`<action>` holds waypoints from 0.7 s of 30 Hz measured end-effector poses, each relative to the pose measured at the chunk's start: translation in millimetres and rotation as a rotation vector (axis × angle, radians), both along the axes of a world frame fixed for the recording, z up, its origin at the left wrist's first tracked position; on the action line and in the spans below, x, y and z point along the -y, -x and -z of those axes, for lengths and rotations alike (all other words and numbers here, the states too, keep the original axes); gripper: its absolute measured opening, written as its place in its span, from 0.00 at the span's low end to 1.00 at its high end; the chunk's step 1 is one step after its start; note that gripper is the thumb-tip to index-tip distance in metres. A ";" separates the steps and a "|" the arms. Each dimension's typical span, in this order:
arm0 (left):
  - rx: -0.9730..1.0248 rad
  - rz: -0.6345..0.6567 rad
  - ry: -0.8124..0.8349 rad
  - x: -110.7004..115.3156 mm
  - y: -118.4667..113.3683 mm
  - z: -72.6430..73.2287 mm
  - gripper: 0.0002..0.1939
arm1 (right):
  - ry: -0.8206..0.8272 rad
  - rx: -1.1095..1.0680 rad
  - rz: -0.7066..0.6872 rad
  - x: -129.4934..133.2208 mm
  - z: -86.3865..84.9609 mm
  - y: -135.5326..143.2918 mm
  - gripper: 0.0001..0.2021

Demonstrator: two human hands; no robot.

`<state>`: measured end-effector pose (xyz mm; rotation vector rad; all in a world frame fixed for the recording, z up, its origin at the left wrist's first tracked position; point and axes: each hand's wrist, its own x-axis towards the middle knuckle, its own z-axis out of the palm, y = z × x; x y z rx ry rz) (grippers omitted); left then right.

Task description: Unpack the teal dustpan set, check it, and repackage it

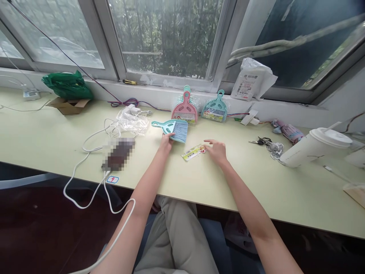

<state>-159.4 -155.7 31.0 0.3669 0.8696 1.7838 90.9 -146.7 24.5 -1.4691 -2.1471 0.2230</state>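
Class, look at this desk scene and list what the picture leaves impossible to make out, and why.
- Flat object on the cable, head view: pixelated blur.
- Label card by the right hand: print too small.
- Left hand on the teal brush: fingers partly hidden, grip unclear.
- Tan item: cut off by the right edge.

Dark flat object (118, 153) on the table pixelated, identity unreadable; card label (193, 152) print too small to read; tan item (355, 193) cut off at right edge.
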 end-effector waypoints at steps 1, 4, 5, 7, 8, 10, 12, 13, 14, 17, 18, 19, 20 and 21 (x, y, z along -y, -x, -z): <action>0.002 -0.002 0.001 0.1 0.5 0.1 0.25 | 0.036 0.038 -0.066 1.3 0.1 2.5 0.16; 0.012 -0.004 0.012 0.4 1.3 0.7 0.24 | 0.055 0.173 -0.258 4.4 2.4 9.3 0.16; 0.020 -0.008 0.022 0.4 1.4 1.0 0.25 | 0.032 0.200 -0.256 5.1 3.0 10.6 0.16; 0.038 -0.018 0.042 0.2 1.8 1.6 0.25 | -0.024 0.233 -0.157 6.0 2.8 10.8 0.15; 0.048 -0.024 0.050 -0.1 2.1 1.9 0.25 | -0.040 0.249 -0.082 6.2 1.6 9.6 0.16; 0.065 -0.032 0.062 -0.9 2.8 2.2 0.24 | -0.020 0.280 0.073 5.7 -2.8 5.0 0.19; 0.080 -0.039 0.073 -2.1 3.8 2.3 0.23 | 0.044 0.286 0.129 3.8 -8.9 -2.2 0.17; 0.085 -0.043 0.078 -2.7 4.2 2.4 0.23 | 0.068 0.273 0.099 2.1 -11.9 -6.4 0.16; 0.088 -0.047 0.080 -3.3 4.7 2.7 0.22 | 0.074 0.254 0.038 0.0 -14.5 -10.6 0.16; 0.079 -0.044 0.095 -5.0 5.3 4.5 0.22 | 0.036 0.196 -0.216 -7.5 -17.1 -20.5 0.20; 0.074 -0.044 0.105 -5.3 5.3 5.3 0.22 | 0.037 0.188 -0.287 -9.7 -15.6 -21.8 0.20; 0.069 -0.044 0.114 -5.6 5.0 6.0 0.23 | 0.054 0.185 -0.349 -11.2 -13.2 -21.9 0.19; 0.065 -0.046 0.118 -5.6 4.5 6.6 0.23 | 0.083 0.184 -0.397 -12.0 -10.0 -20.8 0.19; 0.063 -0.048 0.116 -5.4 3.9 7.0 0.24 | 0.110 0.182 -0.417 -12.0 -6.5 -18.5 0.18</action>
